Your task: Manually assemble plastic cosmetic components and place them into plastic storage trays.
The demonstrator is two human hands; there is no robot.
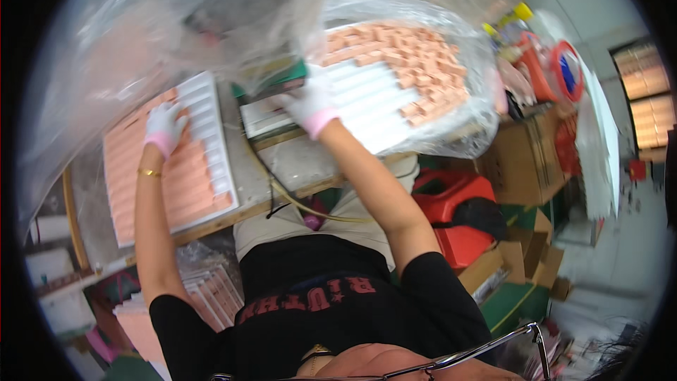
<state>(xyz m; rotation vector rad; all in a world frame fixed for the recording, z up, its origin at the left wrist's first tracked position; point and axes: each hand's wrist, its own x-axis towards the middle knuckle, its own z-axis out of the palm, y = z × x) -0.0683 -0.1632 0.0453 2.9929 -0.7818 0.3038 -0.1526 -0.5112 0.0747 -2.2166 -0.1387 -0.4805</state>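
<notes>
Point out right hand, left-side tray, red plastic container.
Right hand (308,103): head view, back of the glove.
Left-side tray (205,116): head view, its bare white part.
Red plastic container (446,204): head view, its red body.

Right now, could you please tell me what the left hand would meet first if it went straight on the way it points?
Probably the clear plastic sheet, beyond the far edge of the tray holding pink pieces under the left hand; the sheet's depth is unclear.
</notes>
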